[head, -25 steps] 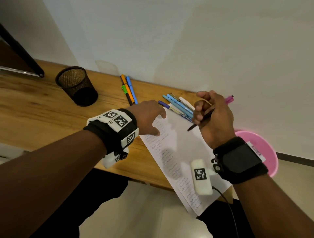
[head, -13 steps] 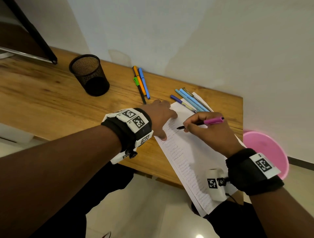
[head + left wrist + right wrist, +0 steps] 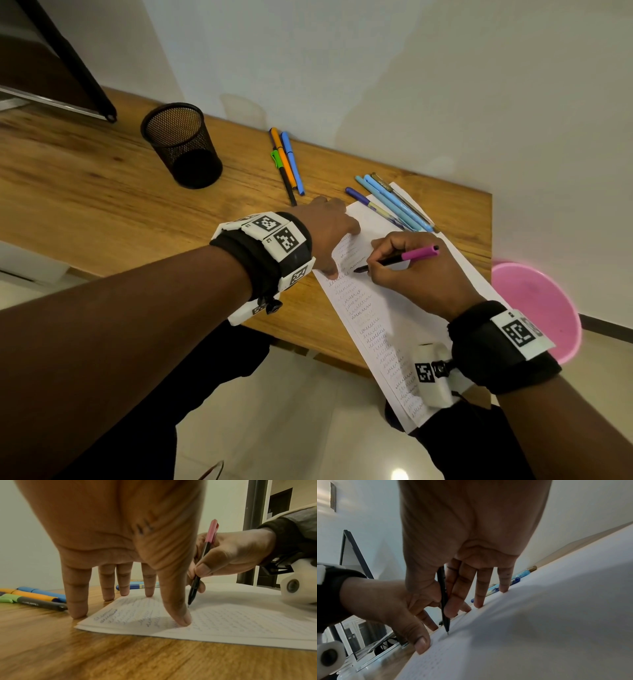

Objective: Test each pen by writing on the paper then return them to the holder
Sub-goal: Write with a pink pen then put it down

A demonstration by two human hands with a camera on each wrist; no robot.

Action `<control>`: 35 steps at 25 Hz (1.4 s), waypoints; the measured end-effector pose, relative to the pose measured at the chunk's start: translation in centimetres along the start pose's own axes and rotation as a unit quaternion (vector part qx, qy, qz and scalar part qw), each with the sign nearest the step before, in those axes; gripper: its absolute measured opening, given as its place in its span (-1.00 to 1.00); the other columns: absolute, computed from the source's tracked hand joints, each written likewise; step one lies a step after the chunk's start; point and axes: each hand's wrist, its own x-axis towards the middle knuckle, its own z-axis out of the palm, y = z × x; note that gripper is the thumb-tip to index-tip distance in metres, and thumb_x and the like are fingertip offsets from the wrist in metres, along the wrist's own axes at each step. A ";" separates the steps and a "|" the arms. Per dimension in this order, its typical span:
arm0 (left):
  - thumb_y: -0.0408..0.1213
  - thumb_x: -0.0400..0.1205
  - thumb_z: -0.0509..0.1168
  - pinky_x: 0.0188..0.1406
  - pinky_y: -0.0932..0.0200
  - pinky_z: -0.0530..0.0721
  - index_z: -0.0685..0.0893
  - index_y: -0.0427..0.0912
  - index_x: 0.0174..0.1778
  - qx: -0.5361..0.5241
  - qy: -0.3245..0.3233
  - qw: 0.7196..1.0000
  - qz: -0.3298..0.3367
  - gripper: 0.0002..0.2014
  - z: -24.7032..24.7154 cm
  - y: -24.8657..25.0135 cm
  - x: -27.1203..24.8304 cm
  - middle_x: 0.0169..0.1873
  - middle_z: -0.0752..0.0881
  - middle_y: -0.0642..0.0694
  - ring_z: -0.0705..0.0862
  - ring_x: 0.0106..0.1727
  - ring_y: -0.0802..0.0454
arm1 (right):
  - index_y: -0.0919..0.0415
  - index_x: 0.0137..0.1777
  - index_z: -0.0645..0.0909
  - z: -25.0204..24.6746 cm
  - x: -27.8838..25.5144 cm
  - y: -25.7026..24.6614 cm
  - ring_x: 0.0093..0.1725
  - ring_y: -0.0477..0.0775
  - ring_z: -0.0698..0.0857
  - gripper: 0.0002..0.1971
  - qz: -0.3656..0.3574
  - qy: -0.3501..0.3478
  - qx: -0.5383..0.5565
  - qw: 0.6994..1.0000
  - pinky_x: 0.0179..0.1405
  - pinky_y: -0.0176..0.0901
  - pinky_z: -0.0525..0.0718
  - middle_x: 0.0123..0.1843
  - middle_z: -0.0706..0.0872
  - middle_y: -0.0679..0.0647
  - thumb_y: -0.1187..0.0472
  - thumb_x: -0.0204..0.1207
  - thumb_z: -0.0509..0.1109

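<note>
My right hand grips a black pen with a pink cap, its tip touching the white paper covered in scribble lines. With straight fingers and thumb, my left hand presses on the paper's left edge. Three pens (orange, blue, green-capped) lie on the wooden desk. Several blue pens lie at the paper's top. The black mesh holder stands at the back left, apparently empty.
A pink tub sits on the floor beyond the desk's right edge. A dark-framed board leans at the far left. The white wall runs close behind the desk. The paper overhangs the desk's near edge.
My right hand came down from above the paper, turned the pen to a writing grip and set its tip on the sheet. The left hand stayed pressing on the paper's edge.
</note>
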 end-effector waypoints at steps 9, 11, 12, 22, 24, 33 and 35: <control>0.12 0.40 0.58 0.47 -0.25 0.49 0.30 0.14 0.63 0.003 -0.006 1.000 -0.005 -0.09 0.1 0.1 0.3 0.59 0.30 -0.12 0.28 0.59 -0.17 | 0.10 -0.08 0.83 0.0 0.0 0.0 0.03 -0.04 0.82 -0.93 -0.007 -0.002 -0.011 1.000 0.05 -0.38 0.73 -0.09 0.87 -0.02 0.22 0.45 0.59; 0.12 0.40 0.58 0.46 -0.25 0.50 0.29 0.14 0.63 0.004 -0.005 1.000 -0.004 -0.09 0.1 0.1 0.3 0.58 0.30 -0.12 0.28 0.59 -0.17 | 0.09 -0.09 0.82 -0.1 0.0 0.0 0.03 -0.03 0.82 -0.93 -0.005 -0.001 -0.005 1.000 0.04 -0.39 0.73 -0.09 0.87 -0.01 0.24 0.45 0.60; 0.12 0.40 0.58 0.46 -0.24 0.50 0.29 0.14 0.63 0.003 -0.004 1.000 -0.004 -0.09 0.1 0.1 0.3 0.58 0.30 -0.12 0.29 0.59 -0.16 | 0.10 -0.09 0.82 -0.2 0.0 -0.1 0.02 -0.02 0.82 -0.93 -0.006 0.001 -0.006 1.000 0.06 -0.32 0.76 -0.08 0.87 0.00 0.24 0.45 0.60; 0.11 0.40 0.58 0.48 -0.23 0.48 0.27 0.12 0.65 0.007 -0.009 1.000 -0.004 -0.07 0.0 0.1 0.5 0.59 0.29 -0.13 0.28 0.60 -0.17 | 0.14 -0.07 0.83 -0.5 0.2 0.2 -0.02 0.00 0.83 -0.92 -0.004 0.012 -0.022 1.000 0.08 -0.22 0.78 -0.09 0.87 0.03 0.22 0.46 0.60; 0.12 0.40 0.58 0.48 -0.23 0.48 0.27 0.12 0.65 0.006 -0.009 1.000 -0.005 -0.07 0.0 0.2 0.6 0.60 0.29 -0.13 0.28 0.61 -0.17 | 0.15 -0.06 0.83 -0.5 0.3 0.3 -0.02 0.02 0.83 -0.91 -0.004 0.016 -0.023 1.000 0.11 -0.12 0.80 -0.09 0.87 0.03 0.23 0.45 0.60; 0.10 0.41 0.58 0.49 -0.22 0.48 0.26 0.11 0.66 0.004 -0.008 1.000 -0.005 -0.07 0.0 0.2 0.6 0.59 0.29 -0.14 0.28 0.60 -0.16 | 0.14 -0.10 0.82 -0.8 0.5 0.7 -0.08 -0.01 0.82 -0.93 -0.001 0.024 -0.006 1.000 0.08 0.04 0.83 -0.11 0.87 0.00 0.22 0.44 0.59; 0.11 0.40 0.58 0.48 -0.23 0.49 0.26 0.11 0.66 0.006 -0.006 1.000 -0.005 -0.06 -0.1 0.3 0.6 0.59 0.29 -0.14 0.29 0.60 -0.17 | 0.15 -0.09 0.83 -0.8 0.5 0.7 -0.10 -0.03 0.82 -0.93 0.000 0.026 -0.009 1.000 0.08 0.01 0.83 -0.12 0.86 -0.01 0.21 0.45 0.59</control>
